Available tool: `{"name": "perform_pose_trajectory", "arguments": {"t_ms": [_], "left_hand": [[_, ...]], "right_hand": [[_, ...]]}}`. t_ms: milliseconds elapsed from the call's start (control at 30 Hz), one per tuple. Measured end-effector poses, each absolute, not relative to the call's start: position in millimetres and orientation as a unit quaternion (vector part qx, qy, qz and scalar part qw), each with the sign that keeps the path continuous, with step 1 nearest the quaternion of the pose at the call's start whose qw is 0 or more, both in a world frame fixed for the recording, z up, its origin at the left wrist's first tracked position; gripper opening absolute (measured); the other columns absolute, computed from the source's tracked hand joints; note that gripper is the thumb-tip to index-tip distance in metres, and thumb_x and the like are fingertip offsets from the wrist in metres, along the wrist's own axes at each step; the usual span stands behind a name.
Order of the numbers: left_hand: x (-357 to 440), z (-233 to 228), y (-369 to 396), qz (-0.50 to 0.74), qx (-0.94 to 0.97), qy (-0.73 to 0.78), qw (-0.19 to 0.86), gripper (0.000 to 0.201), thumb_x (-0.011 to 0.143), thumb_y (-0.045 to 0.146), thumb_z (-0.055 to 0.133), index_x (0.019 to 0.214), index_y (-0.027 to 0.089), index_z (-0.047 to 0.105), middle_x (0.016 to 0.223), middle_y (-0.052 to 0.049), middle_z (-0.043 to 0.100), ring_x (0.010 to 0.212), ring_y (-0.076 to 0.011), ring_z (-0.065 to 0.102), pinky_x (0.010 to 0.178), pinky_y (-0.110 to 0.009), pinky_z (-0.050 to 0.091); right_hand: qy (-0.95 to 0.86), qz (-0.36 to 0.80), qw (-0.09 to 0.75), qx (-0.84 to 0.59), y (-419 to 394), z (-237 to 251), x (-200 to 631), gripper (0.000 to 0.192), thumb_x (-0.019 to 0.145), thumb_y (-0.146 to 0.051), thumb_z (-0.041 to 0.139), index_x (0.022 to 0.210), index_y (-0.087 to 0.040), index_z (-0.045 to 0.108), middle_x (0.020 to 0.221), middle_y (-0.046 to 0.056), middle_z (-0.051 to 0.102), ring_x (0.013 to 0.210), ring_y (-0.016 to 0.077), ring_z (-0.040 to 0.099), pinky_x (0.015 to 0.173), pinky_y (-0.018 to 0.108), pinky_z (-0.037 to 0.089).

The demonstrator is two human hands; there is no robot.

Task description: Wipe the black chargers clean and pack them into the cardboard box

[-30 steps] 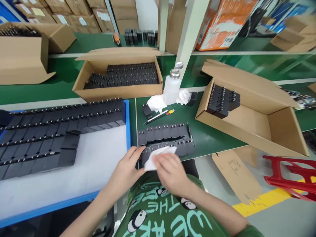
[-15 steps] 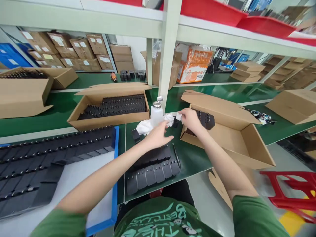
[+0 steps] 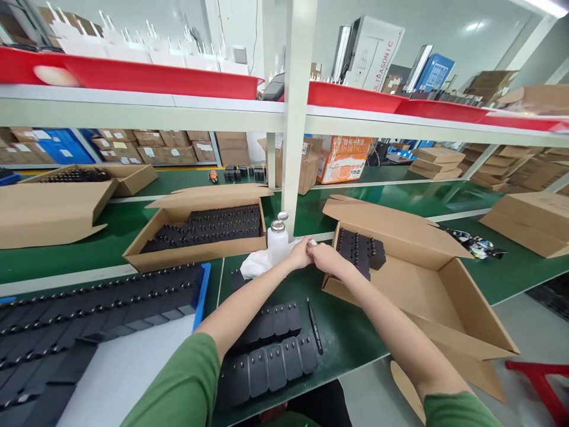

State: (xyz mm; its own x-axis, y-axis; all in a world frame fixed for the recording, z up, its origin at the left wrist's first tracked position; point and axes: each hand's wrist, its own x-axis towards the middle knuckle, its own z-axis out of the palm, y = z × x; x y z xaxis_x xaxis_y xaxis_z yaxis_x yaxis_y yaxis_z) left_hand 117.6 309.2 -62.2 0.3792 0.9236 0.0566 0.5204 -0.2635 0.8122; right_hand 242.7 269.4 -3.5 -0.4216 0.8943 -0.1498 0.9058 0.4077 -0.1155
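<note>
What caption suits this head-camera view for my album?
Both hands, left hand and right hand, meet over a white cloth beside a dispenser bottle.

The tabletop (image 3: pixel 391 201) is dark green, and the open cardboard boxes (image 3: pixel 427 279) on it are plain brown, holding black adapters (image 3: pixel 360 249). A white cloth (image 3: pixel 258 264) lies by a translucent white bottle (image 3: pixel 278 243), the tray (image 3: pixel 200 290) has a blue rim, the shelf bins (image 3: pixel 160 77) are red, and both sleeves (image 3: pixel 182 391) are green.
</note>
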Motion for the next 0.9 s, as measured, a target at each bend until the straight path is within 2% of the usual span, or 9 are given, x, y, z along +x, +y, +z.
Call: {"name": "perform_pose_trajectory", "arguments": {"t_ms": [133, 233, 300, 433, 500, 567, 667, 733, 900], "left_hand": [[118, -65, 308, 0.288, 0.746, 0.484, 0.354, 0.038, 0.095, 0.037, 0.061, 0.126, 0.016, 0.056, 0.125, -0.01, 0.059, 0.107, -0.0232, 0.062, 0.09, -0.045, 0.055], [118, -58, 302, 0.304, 0.755, 0.473, 0.338, 0.038, 0.095, 0.037, 0.061, 0.126, 0.016, 0.056, 0.126, -0.01, 0.059, 0.108, -0.0236, 0.062, 0.091, -0.045, 0.055], [117, -47, 294, 0.317, 0.766, 0.453, 0.327, 0.038, 0.095, 0.037, 0.061, 0.126, 0.016, 0.056, 0.125, -0.01, 0.059, 0.107, -0.0234, 0.062, 0.09, -0.045, 0.055], [104, -12, 259, 0.349, 0.8, 0.387, 0.296, 0.046, 0.093, 0.036, 0.063, 0.133, 0.018, 0.051, 0.135, -0.012, 0.053, 0.118, -0.0275, 0.057, 0.098, -0.051, 0.051], [92, 8, 233, 0.364, 0.818, 0.347, 0.278, 0.061, 0.089, 0.032, 0.067, 0.142, 0.02, 0.041, 0.143, -0.013, 0.048, 0.131, -0.0309, 0.047, 0.109, -0.054, 0.042], [78, 27, 205, 0.376, 0.829, 0.317, 0.266, 0.072, 0.087, 0.029, 0.067, 0.148, 0.022, 0.029, 0.146, -0.015, 0.044, 0.138, -0.0302, 0.041, 0.115, -0.052, 0.037], [59, 47, 169, 0.385, 0.838, 0.288, 0.258, 0.074, 0.089, 0.028, 0.063, 0.15, 0.026, 0.02, 0.149, -0.013, 0.042, 0.139, -0.0281, 0.042, 0.117, -0.05, 0.037], [51, 54, 152, 0.385, 0.843, 0.278, 0.251, 0.074, 0.09, 0.026, 0.061, 0.151, 0.028, 0.018, 0.149, -0.013, 0.042, 0.138, -0.0275, 0.044, 0.117, -0.05, 0.038], [45, 62, 127, 0.404, 0.848, 0.284, 0.192, 0.075, 0.09, 0.02, 0.057, 0.152, 0.027, 0.015, 0.146, -0.015, 0.045, 0.134, -0.0279, 0.049, 0.109, -0.049, 0.047]], "right_hand": [[0.842, -0.148, -0.002, 0.52, 272, 3, 242, 0.033, 0.096, -0.037, 0.061, 0.121, -0.015, 0.059, 0.121, 0.01, 0.061, 0.104, 0.0208, 0.063, 0.089, 0.041, 0.056], [0.841, -0.209, -0.074, 0.493, 271, 23, 260, 0.03, 0.095, -0.037, 0.062, 0.115, -0.015, 0.062, 0.114, 0.007, 0.064, 0.096, 0.0184, 0.064, 0.082, 0.037, 0.057], [0.827, -0.241, -0.159, 0.483, 264, 41, 282, 0.03, 0.094, -0.04, 0.062, 0.108, -0.013, 0.064, 0.104, 0.005, 0.066, 0.087, 0.0164, 0.065, 0.076, 0.033, 0.057], [0.742, -0.243, -0.405, 0.475, 224, 70, 326, 0.04, 0.097, -0.051, 0.051, 0.101, -0.014, 0.066, 0.088, 0.006, 0.069, 0.073, 0.0171, 0.066, 0.067, 0.032, 0.056], [0.691, -0.223, -0.508, 0.464, 193, 74, 335, 0.041, 0.095, -0.053, 0.048, 0.102, -0.017, 0.066, 0.087, 0.008, 0.071, 0.07, 0.0189, 0.067, 0.063, 0.032, 0.055], [0.656, -0.206, -0.568, 0.453, 159, 74, 330, 0.035, 0.093, -0.051, 0.053, 0.101, -0.02, 0.067, 0.086, 0.007, 0.072, 0.068, 0.0196, 0.067, 0.058, 0.031, 0.054], [0.64, -0.188, -0.597, 0.446, 116, 73, 303, 0.02, 0.091, -0.038, 0.061, 0.095, -0.021, 0.07, 0.082, 0.006, 0.072, 0.064, 0.018, 0.066, 0.053, 0.027, 0.051], [0.676, -0.152, -0.58, 0.428, 99, 74, 280, 0.013, 0.09, -0.027, 0.061, 0.093, -0.022, 0.072, 0.082, 0.005, 0.07, 0.066, 0.0165, 0.064, 0.055, 0.026, 0.051], [0.812, 0.206, -0.441, 0.323, 96, 74, 237, 0.038, 0.088, -0.003, 0.051, 0.121, -0.016, 0.062, 0.085, 0.008, 0.061, 0.07, 0.016, 0.057, 0.057, 0.027, 0.048]]}}
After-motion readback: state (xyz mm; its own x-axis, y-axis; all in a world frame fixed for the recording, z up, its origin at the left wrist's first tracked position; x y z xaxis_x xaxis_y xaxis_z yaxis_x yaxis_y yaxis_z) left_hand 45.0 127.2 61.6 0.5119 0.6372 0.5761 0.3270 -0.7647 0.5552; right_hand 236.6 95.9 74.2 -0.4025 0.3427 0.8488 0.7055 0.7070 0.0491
